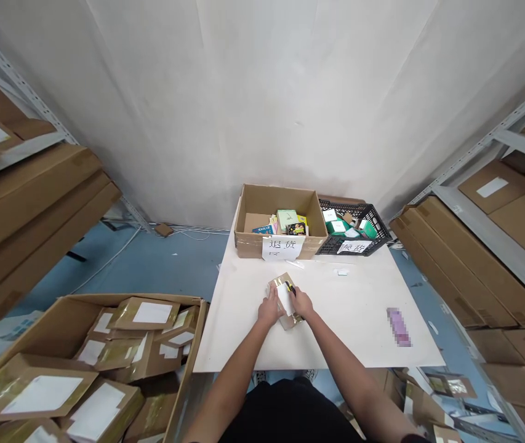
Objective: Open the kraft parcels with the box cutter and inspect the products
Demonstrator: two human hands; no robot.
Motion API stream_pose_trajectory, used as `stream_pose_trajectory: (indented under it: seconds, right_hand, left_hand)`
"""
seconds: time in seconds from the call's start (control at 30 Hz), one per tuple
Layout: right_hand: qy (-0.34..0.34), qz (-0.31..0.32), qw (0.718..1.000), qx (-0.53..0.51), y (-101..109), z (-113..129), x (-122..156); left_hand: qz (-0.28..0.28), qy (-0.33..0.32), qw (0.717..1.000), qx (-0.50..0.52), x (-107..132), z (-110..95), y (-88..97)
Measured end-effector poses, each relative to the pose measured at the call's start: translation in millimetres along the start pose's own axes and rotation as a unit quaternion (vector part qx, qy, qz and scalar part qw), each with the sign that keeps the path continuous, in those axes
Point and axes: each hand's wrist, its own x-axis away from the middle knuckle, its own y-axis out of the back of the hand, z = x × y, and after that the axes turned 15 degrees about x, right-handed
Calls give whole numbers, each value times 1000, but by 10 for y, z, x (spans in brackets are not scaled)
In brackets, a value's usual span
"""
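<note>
A small brown cardboard parcel with a white label lies on the white table in front of me. My left hand rests on the parcel's left side, fingers curled against it. My right hand is closed round a small black and yellow tool, a cutter by the look of it, with its tip on the parcel's top.
An open cardboard box and a black plastic crate, both holding small colourful boxes and bearing paper labels, stand at the table's far edge. A big carton of brown parcels sits at lower left. Shelves of cartons flank both sides. A blurred pink item lies at right.
</note>
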Motion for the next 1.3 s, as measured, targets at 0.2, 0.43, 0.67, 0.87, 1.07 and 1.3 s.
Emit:
stream_pose_trajectory:
  seconds: [0.2,0.43,0.67,0.87,1.07,1.3]
  right_hand:
    - [-8,43,994,96,190,354,-409]
    - [16,102,981,165,207,296,-382]
    - [9,155,972,177,89,-127,209]
    - [-4,178,969,173,-65,-805,951]
    - [-149,28,988,33,-280,-1000,931]
    - [-199,15,977,-78,-202,-661,143]
  left_hand:
    - [14,28,1000,-1,-16,-101,-103]
    - [8,40,999,1,27,-83,-40]
    - [6,54,999,-3,75,-123,40]
    - [-3,52,999,-6,120,-173,82]
    - [-14,43,999,-2,148,-267,-4]
    - [-39,50,996,-61,395,-452,-418]
